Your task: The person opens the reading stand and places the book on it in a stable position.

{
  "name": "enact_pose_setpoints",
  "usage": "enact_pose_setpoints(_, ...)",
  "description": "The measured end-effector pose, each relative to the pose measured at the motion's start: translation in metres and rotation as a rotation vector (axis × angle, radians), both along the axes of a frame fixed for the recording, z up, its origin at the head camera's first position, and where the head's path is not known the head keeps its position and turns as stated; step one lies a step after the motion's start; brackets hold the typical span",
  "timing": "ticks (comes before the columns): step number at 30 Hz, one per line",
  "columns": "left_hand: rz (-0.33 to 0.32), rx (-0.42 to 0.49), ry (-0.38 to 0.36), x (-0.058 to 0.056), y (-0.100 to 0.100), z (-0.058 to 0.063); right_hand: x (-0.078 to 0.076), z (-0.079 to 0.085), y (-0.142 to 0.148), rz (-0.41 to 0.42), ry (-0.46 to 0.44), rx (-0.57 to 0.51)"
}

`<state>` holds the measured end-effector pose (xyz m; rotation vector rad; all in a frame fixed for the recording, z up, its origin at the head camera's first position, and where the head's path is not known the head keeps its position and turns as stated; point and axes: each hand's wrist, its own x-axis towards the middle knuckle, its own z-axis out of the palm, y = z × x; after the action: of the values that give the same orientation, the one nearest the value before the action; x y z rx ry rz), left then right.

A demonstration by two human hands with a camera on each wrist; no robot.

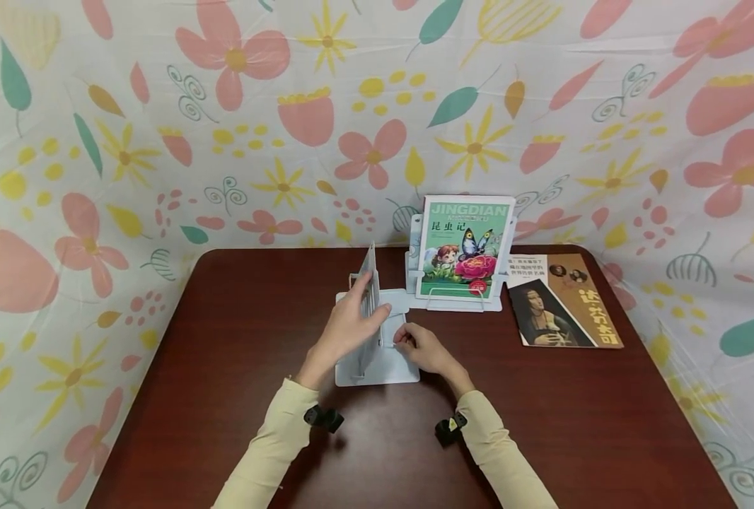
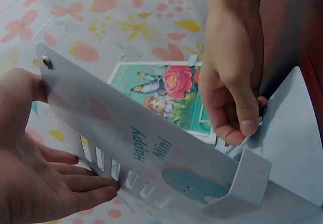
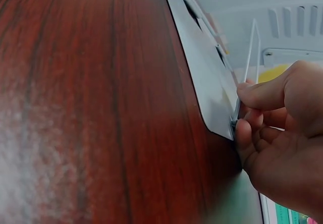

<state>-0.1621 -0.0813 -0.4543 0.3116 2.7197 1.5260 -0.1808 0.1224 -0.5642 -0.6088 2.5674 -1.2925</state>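
Observation:
A white metal book stand [image 1: 386, 370] has its flat base on the table and its slotted panel [image 2: 126, 115] raised nearly upright. In the left wrist view the panel carries the words "Happy Mini", a blue cartoon creature [image 2: 189, 183] and a folded ledge [image 2: 252, 176] at its lower end. My left hand [image 1: 350, 322] holds the panel by its edge, thumb on one side and fingers on the other. At the stand's right side my right hand [image 1: 423, 346] pinches a thin wire support [image 3: 249, 57] between thumb and fingers, close over the base.
Behind and to the right, a second stand [image 1: 498, 305] holds up a green children's book [image 1: 443, 247]. A brown and white book [image 1: 558, 304] lies flat beside it. The dark wooden table [image 1: 224, 396] backs onto a flowered cloth [image 1: 326, 141].

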Motion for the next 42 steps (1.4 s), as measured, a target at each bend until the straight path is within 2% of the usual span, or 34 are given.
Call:
enact_pose_setpoints(4,-0.002,-0.055,0.021,-0.001,0.009,0.0,0.0,0.0,0.001,0.004,-0.022,-0.019)
enact_pose_setpoints(12,-0.021,-0.099,0.063,-0.005,0.021,-0.004,-0.001,-0.001,0.005,0.028,-0.015,-0.061)
enact_pose_setpoints(15,-0.017,-0.118,0.057,-0.005,0.024,-0.004,-0.001,-0.003,0.007,0.02,-0.019,-0.066)
enact_pose_setpoints(20,-0.019,-0.127,0.038,-0.006,0.022,-0.003,0.011,0.0,0.01,-0.016,0.014,-0.104)
enact_pose_setpoints(23,-0.003,-0.067,0.045,-0.018,0.013,-0.006,0.025,0.011,0.008,0.003,0.015,-0.144)
enact_pose_setpoints(27,0.038,0.034,0.043,-0.048,-0.002,-0.016,0.039,0.031,-0.003,0.072,-0.041,-0.215)
enact_pose_setpoints(30,0.03,0.065,-0.006,-0.068,-0.011,-0.026,0.045,0.041,-0.011,0.099,-0.056,-0.236)
enact_pose_setpoints(32,-0.001,0.072,-0.055,-0.077,-0.013,-0.031,0.048,0.044,-0.014,0.09,-0.058,-0.237)
enact_pose_setpoints(36,-0.053,0.085,-0.1,-0.086,-0.015,-0.037,0.05,0.044,-0.016,0.065,-0.081,-0.254)
enact_pose_setpoints(40,-0.048,0.087,-0.092,-0.089,-0.018,-0.039,0.051,0.045,-0.017,0.066,-0.099,-0.266)
enact_pose_setpoints(42,-0.044,0.084,-0.087,-0.089,-0.021,-0.039,0.053,0.053,-0.018,0.073,-0.111,-0.28)
